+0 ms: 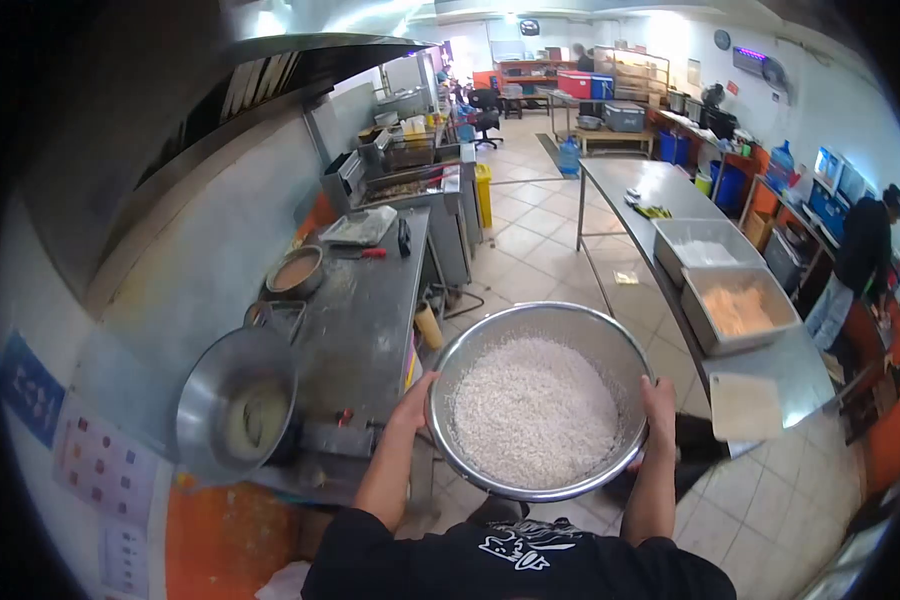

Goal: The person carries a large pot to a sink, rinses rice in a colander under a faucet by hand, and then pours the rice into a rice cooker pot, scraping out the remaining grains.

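Fingers [660,392] gripping one bowl [538,415]

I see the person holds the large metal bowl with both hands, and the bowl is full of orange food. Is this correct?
Not quite: the large metal bowl does not hold orange food but a whitish, crumbly material, as the head view shows. Both hands do hold it.

We observe bright, cool lighting from the room's far end, with glare on the right tabletop [805,388]. Barrel distortion bends the edges; corners vignette to black. Distant areas appear soft, the hood's underside dark.
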Available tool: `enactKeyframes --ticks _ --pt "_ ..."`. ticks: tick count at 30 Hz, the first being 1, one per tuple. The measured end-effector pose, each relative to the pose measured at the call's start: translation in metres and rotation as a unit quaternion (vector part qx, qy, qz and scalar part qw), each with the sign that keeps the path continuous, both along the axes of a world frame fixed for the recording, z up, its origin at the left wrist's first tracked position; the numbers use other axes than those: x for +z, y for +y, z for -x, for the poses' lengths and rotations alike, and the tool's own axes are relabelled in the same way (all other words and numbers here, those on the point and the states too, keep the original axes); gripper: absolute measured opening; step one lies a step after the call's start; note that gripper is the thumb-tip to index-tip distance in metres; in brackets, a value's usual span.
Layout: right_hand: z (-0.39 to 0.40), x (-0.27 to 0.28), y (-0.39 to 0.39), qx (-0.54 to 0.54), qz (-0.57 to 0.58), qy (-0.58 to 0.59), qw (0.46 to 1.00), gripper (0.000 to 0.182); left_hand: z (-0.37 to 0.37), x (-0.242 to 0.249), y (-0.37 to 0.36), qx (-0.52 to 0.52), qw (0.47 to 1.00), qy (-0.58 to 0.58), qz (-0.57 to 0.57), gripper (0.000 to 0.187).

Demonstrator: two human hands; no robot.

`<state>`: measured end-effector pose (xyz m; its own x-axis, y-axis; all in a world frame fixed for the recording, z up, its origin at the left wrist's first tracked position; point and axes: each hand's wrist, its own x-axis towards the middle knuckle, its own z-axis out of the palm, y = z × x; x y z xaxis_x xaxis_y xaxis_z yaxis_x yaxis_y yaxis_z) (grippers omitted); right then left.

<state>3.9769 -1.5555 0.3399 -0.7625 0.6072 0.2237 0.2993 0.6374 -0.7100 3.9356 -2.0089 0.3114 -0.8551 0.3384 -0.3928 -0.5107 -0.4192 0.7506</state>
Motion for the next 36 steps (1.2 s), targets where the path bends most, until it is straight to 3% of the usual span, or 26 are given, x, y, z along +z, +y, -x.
enactKeyframes --ticks 2,5,6,9,11,14,16,18,19,22,28,31,34,36 --pt "0.056 -0.01 -0.004 0.025 -0.001 0.005 1.0 0.04 0.041 0.006 0.0 0.041 0.997 -0.015 0.063 0.049" --pt "0.15 0.017 0.003 0.039 0.046 -0.05 0.997 0.038 0.159 0.001 0.014 0.041 0.997 -0.002 0.071 0.046" --pt "0.208 0.036 0.041 0.029 0.059 -0.083 0.994 0.037 0.23 0.012 0.055 0.039 0.996 0.024 0.071 0.045" --pt "0.298 0.014 0.094 0.007 0.01 -0.048 0.999 0.037 0.33 0.027 0.105 0.016 0.998 -0.021 0.054 0.045" --pt "0.348 0.03 0.113 -0.005 0.025 -0.041 0.999 0.038 0.386 0.045 0.127 -0.006 0.995 -0.058 0.087 0.047" --pt "0.439 0.034 0.138 -0.009 0.032 -0.038 0.999 0.038 0.488 0.028 0.156 0.006 0.99 -0.056 0.133 0.048" --pt "0.504 0.035 0.171 0.003 0.009 -0.051 0.999 0.038 0.556 0.012 0.179 -0.003 0.993 -0.03 0.112 0.047" --pt "0.578 0.03 0.188 0.016 0.031 -0.069 0.997 0.038 0.628 -0.014 0.184 -0.027 0.993 -0.075 0.088 0.046" --pt "0.611 0.038 0.188 0.027 -0.001 -0.054 0.998 0.038 0.663 -0.03 0.188 -0.039 0.998 -0.047 0.025 0.045" --pt "0.718 0.051 0.185 0.018 0.05 -0.056 0.997 0.037 0.748 -0.028 0.189 0.032 0.996 -0.042 0.069 0.052" --pt "0.94 0.029 0.195 0.071 0.016 -0.064 0.995 0.037 0.916 0.026 0.206 0.075 0.989 -0.09 0.087 0.051" --pt "1.063 0.028 0.206 0.059 0.058 -0.095 0.992 0.036 1.075 -0.065 0.194 0.077 0.994 -0.035 0.064 0.05" --pt "1.164 0.012 0.223 0.051 -0.05 -0.075 0.995 0.038 1.18 -0.044 0.214 0.067 0.995 -0.002 0.072 0.048" --pt "1.222 0.01 0.247 0.033 -0.023 -0.086 0.995 0.038 1.239 -0.038 0.233 0.053 0.998 0.014 0.037 0.046"
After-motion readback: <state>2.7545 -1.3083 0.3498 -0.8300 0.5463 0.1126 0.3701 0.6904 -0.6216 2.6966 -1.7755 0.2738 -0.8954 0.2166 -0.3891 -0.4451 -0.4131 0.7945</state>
